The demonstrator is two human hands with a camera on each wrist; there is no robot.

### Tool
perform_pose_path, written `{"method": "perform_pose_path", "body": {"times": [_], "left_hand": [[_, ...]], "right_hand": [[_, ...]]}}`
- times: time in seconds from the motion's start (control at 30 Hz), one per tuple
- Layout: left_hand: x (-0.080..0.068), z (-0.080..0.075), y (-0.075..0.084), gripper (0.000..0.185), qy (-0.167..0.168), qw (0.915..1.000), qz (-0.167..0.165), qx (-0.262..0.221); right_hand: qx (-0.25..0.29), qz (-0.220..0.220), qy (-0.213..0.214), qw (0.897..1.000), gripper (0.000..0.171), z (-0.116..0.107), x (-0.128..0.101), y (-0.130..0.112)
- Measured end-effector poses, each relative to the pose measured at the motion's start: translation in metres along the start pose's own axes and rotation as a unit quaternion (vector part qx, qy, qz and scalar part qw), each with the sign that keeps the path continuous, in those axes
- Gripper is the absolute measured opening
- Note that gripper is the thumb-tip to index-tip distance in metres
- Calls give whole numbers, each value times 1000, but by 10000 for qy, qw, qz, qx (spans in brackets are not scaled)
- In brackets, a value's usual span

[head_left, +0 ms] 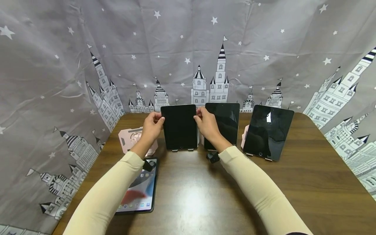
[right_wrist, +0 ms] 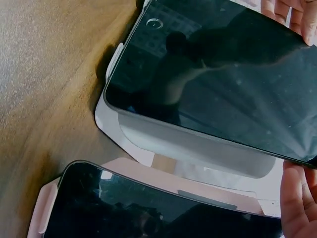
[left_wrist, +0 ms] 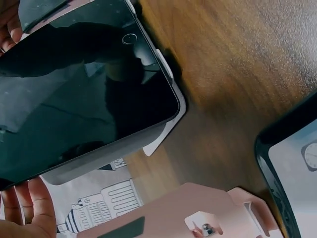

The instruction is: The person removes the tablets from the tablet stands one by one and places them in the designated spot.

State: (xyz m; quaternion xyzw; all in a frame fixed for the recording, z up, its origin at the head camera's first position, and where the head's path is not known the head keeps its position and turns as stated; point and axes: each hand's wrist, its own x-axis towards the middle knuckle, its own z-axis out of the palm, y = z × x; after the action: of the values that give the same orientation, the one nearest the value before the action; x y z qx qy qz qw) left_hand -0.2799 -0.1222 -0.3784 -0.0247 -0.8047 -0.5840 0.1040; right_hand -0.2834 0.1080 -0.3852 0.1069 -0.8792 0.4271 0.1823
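Note:
A tablet with a dark screen [head_left: 180, 129] leans upright in a pale grey stand [left_wrist: 106, 151], its lower edge on the stand's two lips. My left hand [head_left: 152, 129] pinches the tablet's upper left edge, thumb at the front and fingers partly hidden behind. At the upper right edge, my right hand [head_left: 209, 124] grips in the same way. Both hands also show at opposite edges in the right wrist view. Beside my left hand lies a pink stand [head_left: 127, 138] with no tablet on it. A second dark tablet [head_left: 229, 122] stands partly behind my right hand.
Farther right, a third dark tablet [head_left: 268, 132] leans on another pink stand [head_left: 244, 137]. A lit tablet [head_left: 147, 192] lies flat on the wooden table [head_left: 199, 195], partly under my left forearm. A grey curtain [head_left: 176, 49] with castles hangs behind the table.

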Motion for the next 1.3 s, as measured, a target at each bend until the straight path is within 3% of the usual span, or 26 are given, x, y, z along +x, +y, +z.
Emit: {"method": "perform_pose_path", "body": {"times": [0.23, 0.77, 1.3], "left_hand": [[-8, -6, 9, 16, -66, 9997, 188, -133], [-24, -12, 4, 22, -452, 9979, -450, -124], [-38, -18, -9, 20, -856, 9936, -458, 580]], "right_hand": [[198, 13, 66, 9998, 13, -7, -8, -7], [644, 360, -93, 9972, 14, -6, -33, -8], [875, 790, -379, 9923, 8, 2, -54, -5]]}}
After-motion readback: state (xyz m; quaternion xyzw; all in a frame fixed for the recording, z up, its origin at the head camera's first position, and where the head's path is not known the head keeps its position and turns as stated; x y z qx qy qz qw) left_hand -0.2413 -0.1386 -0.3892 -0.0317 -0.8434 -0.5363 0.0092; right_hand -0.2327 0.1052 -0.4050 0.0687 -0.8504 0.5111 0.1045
